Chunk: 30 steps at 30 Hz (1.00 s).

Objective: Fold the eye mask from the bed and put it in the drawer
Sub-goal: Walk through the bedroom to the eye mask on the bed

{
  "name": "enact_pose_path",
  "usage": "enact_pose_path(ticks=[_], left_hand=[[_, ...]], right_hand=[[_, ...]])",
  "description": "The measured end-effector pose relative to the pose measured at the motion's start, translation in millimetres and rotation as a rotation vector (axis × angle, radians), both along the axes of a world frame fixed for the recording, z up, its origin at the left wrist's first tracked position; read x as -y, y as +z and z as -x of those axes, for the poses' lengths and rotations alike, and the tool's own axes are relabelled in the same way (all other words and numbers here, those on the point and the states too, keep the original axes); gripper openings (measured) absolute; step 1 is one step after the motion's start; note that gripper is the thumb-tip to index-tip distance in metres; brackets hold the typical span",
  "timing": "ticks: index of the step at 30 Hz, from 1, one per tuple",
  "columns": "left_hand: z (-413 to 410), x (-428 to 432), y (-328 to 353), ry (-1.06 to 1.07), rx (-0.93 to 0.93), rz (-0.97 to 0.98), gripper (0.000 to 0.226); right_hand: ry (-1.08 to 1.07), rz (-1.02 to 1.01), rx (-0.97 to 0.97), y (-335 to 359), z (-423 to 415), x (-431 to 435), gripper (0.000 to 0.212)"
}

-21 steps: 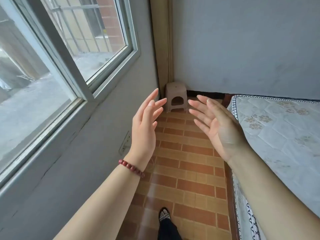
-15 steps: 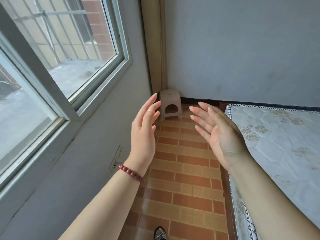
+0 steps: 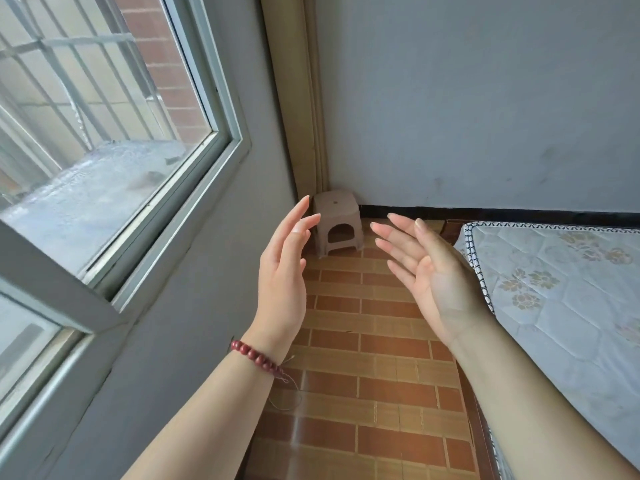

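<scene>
My left hand (image 3: 284, 271) is raised in front of me with straight fingers, a red bead bracelet on its wrist, and it holds nothing. My right hand (image 3: 433, 271) is raised beside it, palm turned inward, fingers spread and empty. The two palms face each other over the tiled floor. The bed (image 3: 554, 306), a white quilted mattress with a flower pattern, lies at the right. No eye mask and no drawer are in view.
A small beige plastic stool (image 3: 337, 220) stands in the far corner. A grey wall with a window (image 3: 104, 133) runs along the left. The brown tiled floor (image 3: 374, 375) forms a narrow strip between wall and bed.
The view has tilted upward and swung slightly left, so the foot at the bottom has left the frame. Both hands stay raised and empty.
</scene>
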<state>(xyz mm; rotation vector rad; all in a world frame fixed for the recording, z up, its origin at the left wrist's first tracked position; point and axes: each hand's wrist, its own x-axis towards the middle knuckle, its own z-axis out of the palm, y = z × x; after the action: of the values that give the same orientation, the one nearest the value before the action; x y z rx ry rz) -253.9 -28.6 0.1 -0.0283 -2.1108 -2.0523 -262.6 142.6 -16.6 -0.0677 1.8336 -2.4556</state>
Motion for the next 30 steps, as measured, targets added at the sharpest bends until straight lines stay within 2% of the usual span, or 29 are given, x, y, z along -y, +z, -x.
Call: enact_pose_path(ticks=[8, 19, 25, 30], left_hand=[[101.5, -19.1, -16.8, -0.059, 0.033, -0.012, 0.041], [312.9, -80.5, -3.8, -0.044, -0.027, -0.009, 0.036], [394.8, -94.0, -13.3, -0.002, -0.032, 0.021, 0.032], [476.4, -98.6, -14.6, -0.058, -0.022, -0.008, 0.033]], right_hand=[[0.019, 0.004, -0.024, -8.2, 98.8, -15.2, 0.033], [0.041, 0.009, -0.074, 6.4, 314.9, -66.8, 0.033], [0.035, 0.037, -0.048, -4.4, 394.4, -76.4, 0.036], [-0.030, 0.022, -0.040, -7.3, 469.1, -82.2, 0.031]])
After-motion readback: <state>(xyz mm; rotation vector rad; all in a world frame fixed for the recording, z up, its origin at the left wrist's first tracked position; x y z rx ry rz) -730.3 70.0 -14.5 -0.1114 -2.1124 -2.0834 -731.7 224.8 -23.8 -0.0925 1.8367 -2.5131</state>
